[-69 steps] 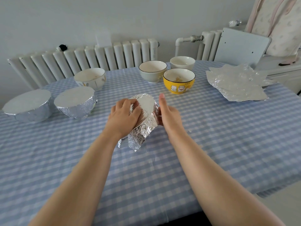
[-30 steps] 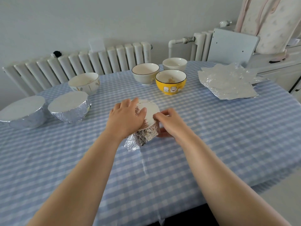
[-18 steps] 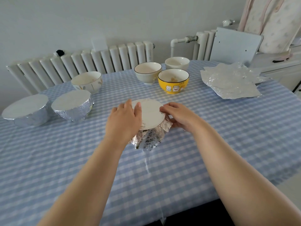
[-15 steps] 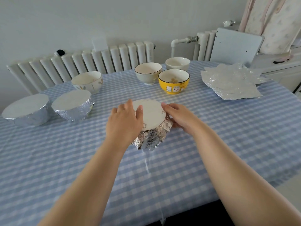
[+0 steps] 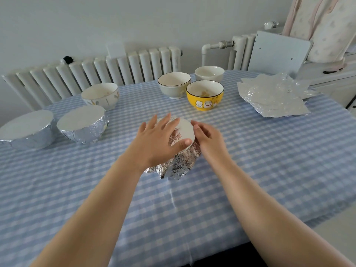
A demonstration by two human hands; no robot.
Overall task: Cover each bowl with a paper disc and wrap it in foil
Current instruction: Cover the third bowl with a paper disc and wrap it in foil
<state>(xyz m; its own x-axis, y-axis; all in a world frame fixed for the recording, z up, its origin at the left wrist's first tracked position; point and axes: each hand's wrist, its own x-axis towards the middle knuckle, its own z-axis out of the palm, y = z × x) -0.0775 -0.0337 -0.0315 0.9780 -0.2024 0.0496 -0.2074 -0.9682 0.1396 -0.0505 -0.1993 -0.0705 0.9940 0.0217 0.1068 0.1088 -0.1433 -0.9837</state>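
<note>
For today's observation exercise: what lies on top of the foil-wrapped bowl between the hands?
A white paper disc lies on the foil-wrapped bowl, with the left hand pressing on it. The bowl's contents are hidden.

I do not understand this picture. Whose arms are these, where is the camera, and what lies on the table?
There is no machine here. A person wears the camera on the head, so you look down along both arms. The left hand lies flat on a bowl half wrapped in foil, its paper disc showing; the right hand touches its side. On the table stand two wrapped bowls, four open bowls and spare foil sheets.
</note>
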